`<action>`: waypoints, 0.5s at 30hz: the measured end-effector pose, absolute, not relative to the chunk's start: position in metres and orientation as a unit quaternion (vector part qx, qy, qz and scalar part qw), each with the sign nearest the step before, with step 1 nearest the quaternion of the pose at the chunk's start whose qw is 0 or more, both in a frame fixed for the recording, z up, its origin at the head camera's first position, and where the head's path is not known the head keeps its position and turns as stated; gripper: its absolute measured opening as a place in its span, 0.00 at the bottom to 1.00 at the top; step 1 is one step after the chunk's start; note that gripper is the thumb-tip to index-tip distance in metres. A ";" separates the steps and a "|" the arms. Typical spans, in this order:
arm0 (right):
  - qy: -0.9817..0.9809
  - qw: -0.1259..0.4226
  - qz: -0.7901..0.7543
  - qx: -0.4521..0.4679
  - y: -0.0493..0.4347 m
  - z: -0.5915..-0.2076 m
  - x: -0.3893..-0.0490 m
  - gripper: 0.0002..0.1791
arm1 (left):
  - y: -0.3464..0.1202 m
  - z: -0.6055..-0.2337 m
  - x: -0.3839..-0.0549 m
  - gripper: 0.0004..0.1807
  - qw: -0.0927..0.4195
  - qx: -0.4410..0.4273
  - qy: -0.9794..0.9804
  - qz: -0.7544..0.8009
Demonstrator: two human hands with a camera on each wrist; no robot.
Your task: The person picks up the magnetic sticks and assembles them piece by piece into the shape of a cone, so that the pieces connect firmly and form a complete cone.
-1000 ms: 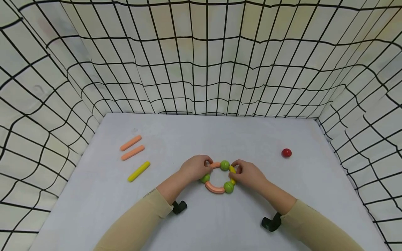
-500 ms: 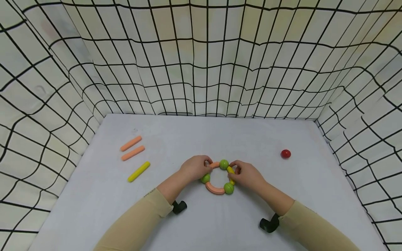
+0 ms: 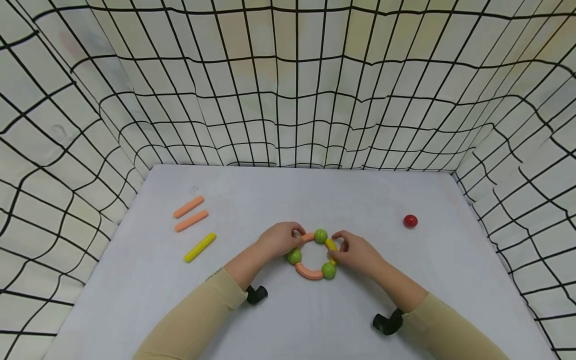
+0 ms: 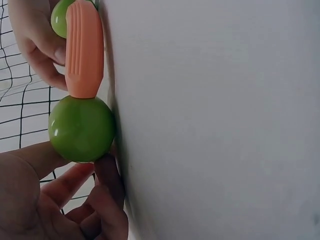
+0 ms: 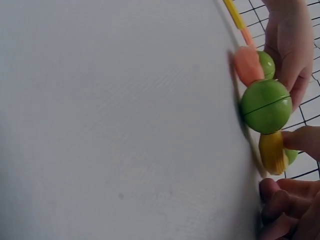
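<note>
head view: on a white table [image 3: 292, 320], a jointed ring [image 3: 309, 273] of green, orange and yellow parts is set between the two hands. by the left hand [image 3: 279, 239], fingers curled, the upper orange piece [image 3: 308, 237] seems to be pinched beside the left green ball [image 3: 294, 257]; that contact is hidden behind the ball in the left wrist view. the right hand [image 3: 357, 252] is held partly open, one digit against the yellow piece [image 3: 331, 244]; a gap between that piece and the lower fingers [image 5: 282, 205] is shown by the right wrist view. opposite sides are presumably taken so that neither is twisted. the red ball [image 3: 410, 221], well apart, is seen only from the head.
</note>
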State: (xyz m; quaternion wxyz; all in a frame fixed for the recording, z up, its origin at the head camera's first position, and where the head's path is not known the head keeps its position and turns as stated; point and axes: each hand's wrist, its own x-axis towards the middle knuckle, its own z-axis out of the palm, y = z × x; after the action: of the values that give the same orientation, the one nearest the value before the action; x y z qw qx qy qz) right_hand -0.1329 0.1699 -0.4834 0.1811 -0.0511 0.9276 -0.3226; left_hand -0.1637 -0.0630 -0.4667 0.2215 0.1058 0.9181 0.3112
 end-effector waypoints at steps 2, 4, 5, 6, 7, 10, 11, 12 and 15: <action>0.928 0.195 -0.314 -0.052 0.171 -0.482 -0.132 0.27 | -0.064 -0.466 -0.164 0.14 0.224 0.108 0.915 0.318; 0.927 0.202 -0.311 -0.058 0.172 -0.482 -0.130 0.29 | -0.065 -0.466 -0.164 0.14 0.228 0.110 0.912 0.322; 0.926 0.204 -0.312 -0.060 0.171 -0.481 -0.129 0.29 | -0.065 -0.466 -0.164 0.14 0.230 0.110 0.912 0.322; 0.925 0.204 -0.314 -0.062 0.171 -0.482 -0.128 0.29 | -0.066 -0.466 -0.164 0.15 0.232 0.110 0.911 0.323; 0.924 0.204 -0.318 -0.064 0.171 -0.481 -0.127 0.29 | -0.066 -0.467 -0.164 0.15 0.234 0.110 0.910 0.325; 0.922 0.201 -0.325 -0.065 0.170 -0.481 -0.127 0.27 | -0.067 -0.466 -0.164 0.16 0.240 0.107 0.905 0.335; 0.921 0.199 -0.328 -0.066 0.170 -0.481 -0.127 0.27 | -0.067 -0.466 -0.164 0.17 0.242 0.106 0.903 0.338; 0.920 0.199 -0.332 -0.066 0.170 -0.481 -0.127 0.27 | -0.068 -0.466 -0.164 0.17 0.243 0.104 0.901 0.342; 0.917 0.197 -0.340 -0.069 0.171 -0.481 -0.130 0.26 | -0.069 -0.466 -0.162 0.19 0.249 0.098 0.896 0.353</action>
State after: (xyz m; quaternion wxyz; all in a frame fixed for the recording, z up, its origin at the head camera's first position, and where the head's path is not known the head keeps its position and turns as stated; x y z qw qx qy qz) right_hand -0.1297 0.1706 -0.4812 0.1969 -0.0690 0.9168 -0.3404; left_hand -0.1623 -0.0688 -0.4655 0.2494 0.0980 0.8964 0.3530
